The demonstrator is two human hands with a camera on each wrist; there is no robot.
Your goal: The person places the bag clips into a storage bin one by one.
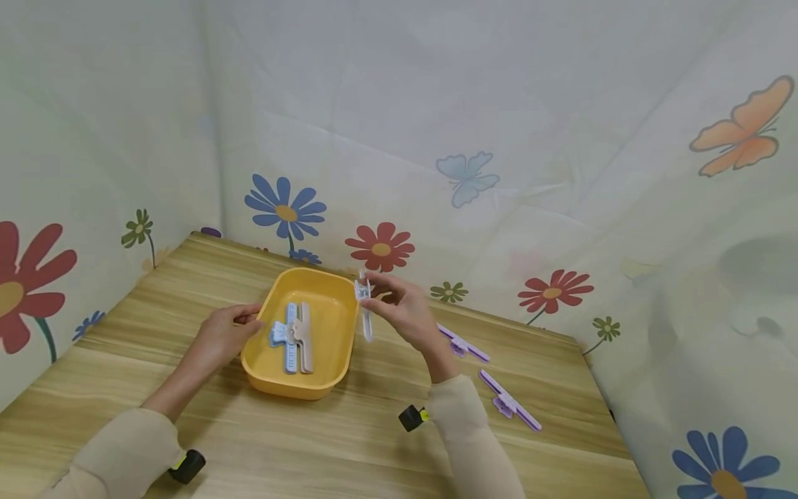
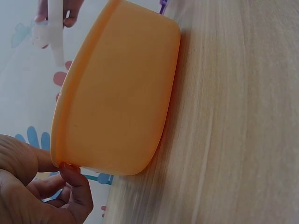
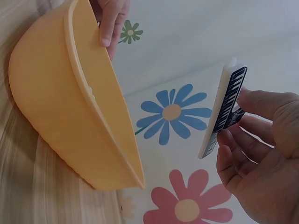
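A yellow plastic basin (image 1: 346, 367) stands on the table, with a blue bag clip (image 1: 291, 353) and a greyish-beige bag clip (image 1: 305, 346) lying side by side in it. At its left rim, my left hand (image 1: 227, 336) pinches the edge between thumb and fingers, clearer in the left wrist view, where the hand (image 2: 39, 186) is at the lower left. My right hand (image 1: 402, 312) holds a white bag clip (image 1: 367, 326) upright by its lever, just beyond the basin's right rim. Black-and-white piano-key stripes cover one face of that clip (image 3: 226, 109) in the right wrist view.
Two purple bag clips, one farther back (image 1: 464, 344) and one nearer (image 1: 512, 402), lie on the wooden table (image 1: 280, 450) to the right of my right hand. A white cloth backdrop (image 1: 399, 138) printed with flowers and butterflies rises behind the table's back edge.
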